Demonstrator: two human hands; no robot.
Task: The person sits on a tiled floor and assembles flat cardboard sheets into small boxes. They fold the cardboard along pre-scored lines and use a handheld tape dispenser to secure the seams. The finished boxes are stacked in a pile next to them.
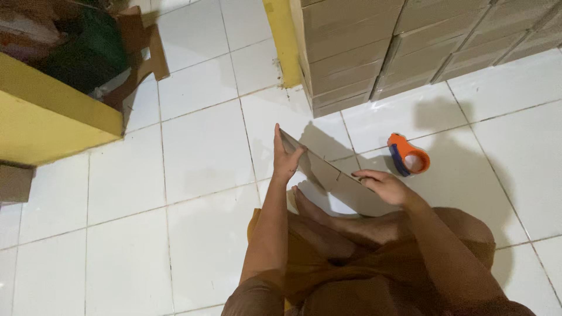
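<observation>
I sit cross-legged on white floor tiles and hold a flat brown cardboard sheet (322, 169) tilted in front of my legs. My left hand (285, 157) presses against its far left edge, fingers up. My right hand (383, 185) grips its near right edge, fingers curled over the board. An orange and blue tape dispenser (408, 154) lies on the floor just beyond my right hand, apart from it.
Stacks of flat brown cartons (398, 47) stand against a yellow post (281, 41) at the back. A yellow box or bench (47, 117) with clutter behind it stands at the left. My bare foot (310, 208) rests under the sheet.
</observation>
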